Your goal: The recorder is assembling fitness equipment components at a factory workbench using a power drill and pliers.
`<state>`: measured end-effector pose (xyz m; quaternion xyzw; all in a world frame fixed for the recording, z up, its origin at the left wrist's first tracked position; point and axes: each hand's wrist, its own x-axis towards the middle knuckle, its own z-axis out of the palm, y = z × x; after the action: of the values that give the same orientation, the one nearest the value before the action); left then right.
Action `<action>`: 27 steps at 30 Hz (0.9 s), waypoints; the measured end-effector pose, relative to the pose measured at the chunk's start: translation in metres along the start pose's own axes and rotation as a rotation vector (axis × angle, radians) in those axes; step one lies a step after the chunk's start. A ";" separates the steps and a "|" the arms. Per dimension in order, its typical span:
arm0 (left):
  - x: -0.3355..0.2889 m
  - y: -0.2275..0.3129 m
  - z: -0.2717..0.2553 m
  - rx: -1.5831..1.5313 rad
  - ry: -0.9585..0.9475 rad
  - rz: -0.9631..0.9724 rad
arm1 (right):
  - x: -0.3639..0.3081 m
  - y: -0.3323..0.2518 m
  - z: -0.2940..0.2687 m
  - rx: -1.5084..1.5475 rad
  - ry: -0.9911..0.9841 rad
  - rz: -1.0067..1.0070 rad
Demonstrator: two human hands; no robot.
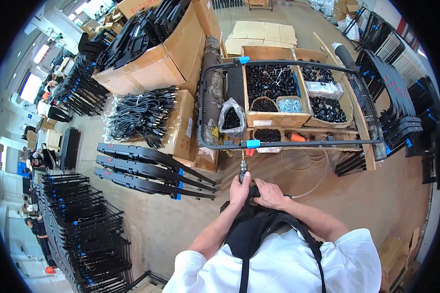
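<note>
A black rectangular metal frame (318,144) with rounded corners rests across a workbench of parts boxes. Blue tape (253,143) wraps its near bar, with another blue piece on the far bar. My left hand (240,189) closes round the front of a power drill (243,167), thumb on top near the chuck. My right hand (270,194) wraps the rear of the drill body, which is partly hidden by the fingers. The thin bit points away from me and meets the near bar beside the blue tape; whether it touches is unclear. A pale hose (310,191) trails from the tool's right side.
Wooden boxes (277,119) hold black knobs and silver screws. A plastic bag (232,118) of black parts stands left of them. Further left are bundled black cables (142,115), a large carton (181,58) and stacked black frames (142,171). More frames (393,102) line the right.
</note>
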<state>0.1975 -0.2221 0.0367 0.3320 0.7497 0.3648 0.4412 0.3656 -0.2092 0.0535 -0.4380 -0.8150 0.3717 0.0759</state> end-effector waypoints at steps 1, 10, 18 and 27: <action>0.002 -0.001 -0.001 0.013 -0.007 -0.003 | 0.002 -0.001 0.000 -0.001 0.003 0.004; 0.019 -0.012 0.001 0.085 -0.019 0.015 | 0.009 0.002 0.004 0.029 0.002 0.033; 0.018 0.005 0.000 0.113 -0.026 0.009 | 0.016 0.009 0.005 0.030 -0.010 0.048; 0.032 -0.007 0.004 0.072 -0.050 -0.008 | 0.017 -0.003 -0.009 -0.037 -0.016 0.013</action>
<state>0.1878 -0.1983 0.0159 0.3537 0.7524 0.3276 0.4489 0.3568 -0.1921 0.0583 -0.4417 -0.8194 0.3607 0.0589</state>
